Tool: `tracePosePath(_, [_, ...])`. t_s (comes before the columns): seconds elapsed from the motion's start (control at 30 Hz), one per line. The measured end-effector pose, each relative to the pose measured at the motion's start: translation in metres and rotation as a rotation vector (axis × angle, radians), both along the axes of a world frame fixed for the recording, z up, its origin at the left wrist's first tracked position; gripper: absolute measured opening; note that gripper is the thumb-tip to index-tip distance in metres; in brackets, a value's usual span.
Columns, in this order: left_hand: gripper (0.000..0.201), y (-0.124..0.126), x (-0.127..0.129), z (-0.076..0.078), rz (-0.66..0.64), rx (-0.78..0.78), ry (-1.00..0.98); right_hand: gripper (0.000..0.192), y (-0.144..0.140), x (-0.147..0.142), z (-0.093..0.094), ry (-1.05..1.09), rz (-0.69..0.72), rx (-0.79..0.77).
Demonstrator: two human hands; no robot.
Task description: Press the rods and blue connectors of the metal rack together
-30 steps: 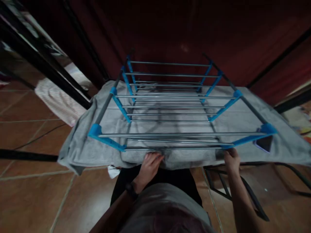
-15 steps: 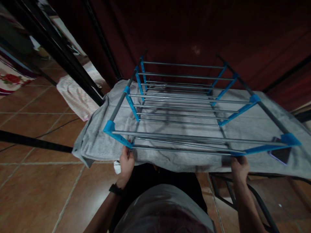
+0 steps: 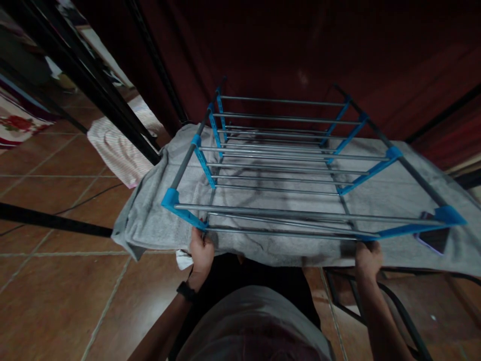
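Terracotta floor tiles (image 3: 56, 296) fill the lower left of the frame, with a pink striped cloth (image 3: 120, 150) lying further up beside black metal bars (image 3: 93, 95). At centre, a rack (image 3: 293, 165) of silver rods and blue plastic joints stands on a surface draped with a grey towel (image 3: 150, 220). Left hand (image 3: 201, 250), with a dark watch (image 3: 186, 291) on its wrist, has its fingers curled around the rack's near left corner, at the towel's front edge. Right hand (image 3: 368, 258) is closed around the near right corner, below the blue joint. At far right, a dark phone (image 3: 434, 238) lies on the towel just beside the rack's outermost corner.
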State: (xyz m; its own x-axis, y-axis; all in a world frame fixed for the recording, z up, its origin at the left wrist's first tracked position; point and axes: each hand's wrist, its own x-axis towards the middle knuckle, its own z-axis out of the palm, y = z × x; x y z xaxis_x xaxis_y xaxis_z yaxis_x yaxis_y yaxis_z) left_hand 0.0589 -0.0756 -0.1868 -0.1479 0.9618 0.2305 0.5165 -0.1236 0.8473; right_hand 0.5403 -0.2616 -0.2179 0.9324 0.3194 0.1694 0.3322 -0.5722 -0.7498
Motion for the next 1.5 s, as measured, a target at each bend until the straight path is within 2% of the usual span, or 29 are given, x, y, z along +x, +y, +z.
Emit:
tracePosePath(0.1, [0.059,0.001,0.003,-0.003,0.002,-0.002,-0.008,0.027,0.002,-0.002,0.001,0.031,-0.063,-0.024])
tracePosePath(0.27, [0.059,0.001,0.002,-0.003,0.002,0.024,-0.023,0.029,0.003,-0.005,0.003,0.036,-0.09,-0.032])
tracePosePath(0.33, [0.055,0.001,-0.001,-0.003,-0.001,0.017,-0.034,0.031,0.002,-0.005,0.002,0.072,-0.056,0.041])
tracePosePath(0.43, [0.049,0.002,-0.006,-0.002,-0.005,-0.022,-0.062,0.037,0.005,-0.007,0.0,0.148,0.02,0.23])
tracePosePath(0.57, [0.05,0.007,-0.009,0.002,-0.034,-0.074,-0.209,0.046,0.014,-0.017,0.0,0.191,0.075,0.405])
tracePosePath(0.67, [0.051,0.011,-0.011,0.01,-0.023,-0.111,-0.275,0.055,0.014,-0.034,0.003,0.179,-0.015,0.462])
tracePosePath(0.73, [0.053,0.014,-0.014,0.017,-0.002,-0.122,-0.272,0.053,0.01,-0.051,0.007,0.096,-0.096,0.447])
tracePosePath(0.77, [0.056,0.016,-0.015,0.021,0.006,-0.108,-0.267,0.049,0.008,-0.062,0.01,0.035,-0.086,0.428])
tracePosePath(0.83, [0.064,0.018,-0.015,0.03,0.005,-0.05,-0.285,0.039,0.007,-0.085,0.02,-0.077,0.078,0.387])
tracePosePath(0.9, [0.071,0.019,-0.013,0.039,-0.022,0.009,-0.32,0.033,0.015,-0.108,0.034,-0.157,0.378,0.346])
tracePosePath(0.97, [0.073,0.021,-0.008,0.044,-0.043,0.046,-0.34,0.039,0.034,-0.128,0.049,-0.226,0.643,0.269])
tracePosePath(1.07, [0.064,0.024,-0.001,0.047,-0.035,0.094,-0.325,0.045,0.074,-0.155,0.069,-0.365,0.878,0.057])
tracePosePath(1.17, [0.052,0.026,0.0,0.042,-0.038,0.15,-0.277,0.044,0.114,-0.181,0.08,-0.494,1.048,-0.202])
tracePosePath(1.27, [0.049,0.027,-0.005,0.037,-0.08,0.169,-0.201,0.043,0.142,-0.21,0.084,-0.552,1.194,-0.389])
tracePosePath(1.37, [0.043,0.026,-0.011,0.036,-0.09,0.163,-0.114,0.041,0.157,-0.231,0.089,-0.537,1.317,-0.501])
tracePosePath(1.5, [0.038,0.026,-0.014,0.034,-0.089,0.156,-0.081,0.043,0.163,-0.24,0.102,-0.508,1.355,-0.548])
